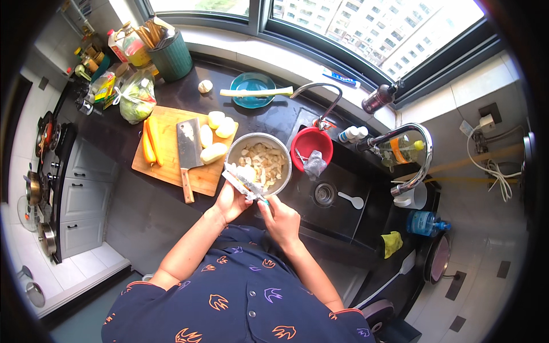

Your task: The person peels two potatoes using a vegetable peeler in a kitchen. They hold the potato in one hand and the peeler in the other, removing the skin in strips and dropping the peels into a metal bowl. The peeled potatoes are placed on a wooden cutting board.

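My left hand (230, 204) grips a white, crinkled packet (239, 179), tilted over the near left rim of a metal bowl (234, 150). Pale, irregular food pieces (264, 163) lie inside the bowl. Close by, my right hand (281, 220) is closed around a thin thing with a teal end (263, 200); its kind is unclear. Left of the bowl is a wooden cutting board (167, 127). On it rest a cleaver (188, 143), orange carrots (150, 144) and several peeled potatoes (213, 153). The cleaver's handle sticks out past the board's near edge.
A red basin (325, 139) with a clear plastic bag (314, 166) stands at the sink (306, 201), where a white spoon (351, 200) lies. Behind the bowl, a long pale stalk (269, 92) crosses a teal plate (251, 103). A bagged green vegetable (136, 98) sits at the left.
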Demonstrator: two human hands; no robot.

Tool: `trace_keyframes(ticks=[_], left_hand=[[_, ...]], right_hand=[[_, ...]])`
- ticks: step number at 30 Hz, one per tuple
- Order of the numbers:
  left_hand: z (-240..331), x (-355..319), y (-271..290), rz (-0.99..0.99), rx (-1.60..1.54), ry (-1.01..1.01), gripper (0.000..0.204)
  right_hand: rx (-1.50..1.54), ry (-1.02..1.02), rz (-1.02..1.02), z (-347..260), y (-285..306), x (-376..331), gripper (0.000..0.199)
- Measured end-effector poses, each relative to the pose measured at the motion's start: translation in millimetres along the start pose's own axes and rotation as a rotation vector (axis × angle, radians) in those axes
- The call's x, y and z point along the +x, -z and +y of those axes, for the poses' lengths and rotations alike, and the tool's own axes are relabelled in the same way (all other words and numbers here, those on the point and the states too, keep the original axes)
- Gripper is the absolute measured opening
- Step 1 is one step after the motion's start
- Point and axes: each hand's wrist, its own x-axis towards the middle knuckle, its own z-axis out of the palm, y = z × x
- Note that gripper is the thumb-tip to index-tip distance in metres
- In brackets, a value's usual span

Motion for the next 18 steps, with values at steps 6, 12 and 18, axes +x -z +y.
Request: trace_keyframes(ticks=[6,12,18], left_hand=[[-3,9,-42,0.344,-0.108,-0.045,0.045],[1,4,-7,0.231,-0.018,0.039,0.043],[7,4,-10,0.285,0.032,-0.029,0.044]], right_hand=[[-0.116,0.065,0.014,14,-8,3,0.028],[-0.071,-0.398,-0.12,40,-5,27,0.039],[-0.053,-0.441,-0.112,50,7,18,0.036]])
